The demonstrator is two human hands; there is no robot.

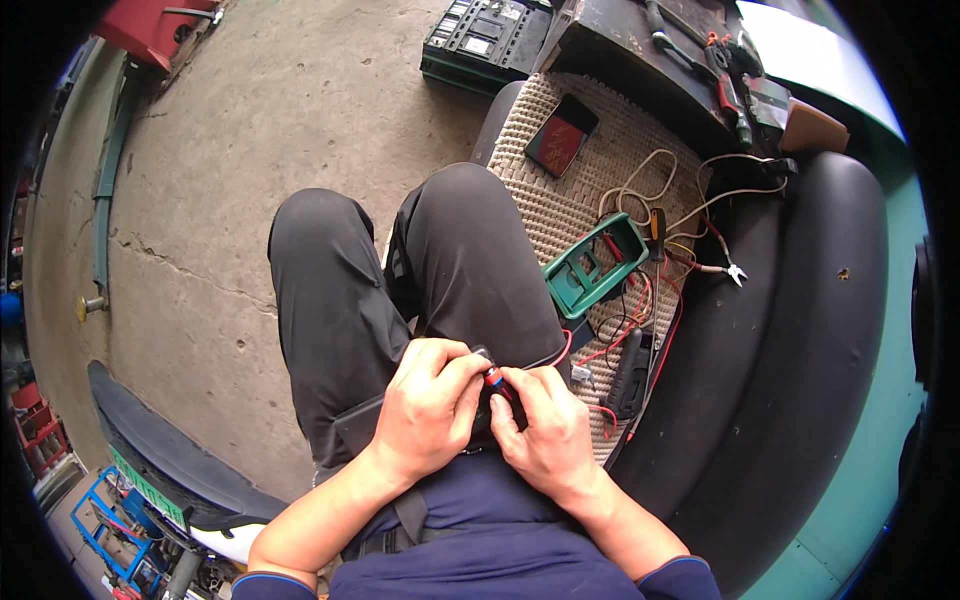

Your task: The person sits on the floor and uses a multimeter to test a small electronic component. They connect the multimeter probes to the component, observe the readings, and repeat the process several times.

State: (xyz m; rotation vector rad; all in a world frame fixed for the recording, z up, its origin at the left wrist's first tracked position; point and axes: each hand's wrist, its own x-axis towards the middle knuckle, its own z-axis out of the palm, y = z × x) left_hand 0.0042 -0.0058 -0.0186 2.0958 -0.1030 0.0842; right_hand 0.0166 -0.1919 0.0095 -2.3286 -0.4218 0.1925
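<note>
Over my lap, both hands are closed around a small dark piece with red and blue bands [493, 377], whose kind I cannot make out. My left hand [428, 405] pinches its upper end between thumb and fingers. Below and to the right, my right hand [548, 425] grips its other side, fingers curled. The hands nearly meet, and the fingers hide much of the piece. Right of my thigh lies a green plastic frame [597, 268] like a meter's protective case. Near it are red and black wires and a black elongated tool or housing [630, 375].
On the woven seat mat [520, 205] lie a dark phone [562, 135], a screwdriver [657, 225] and looped pale cable [640, 180]. Small pliers [735, 273] rest on the black padded backrest [810, 330]. Beyond stand a tool-laden dark box [620, 50] and a black case [485, 45].
</note>
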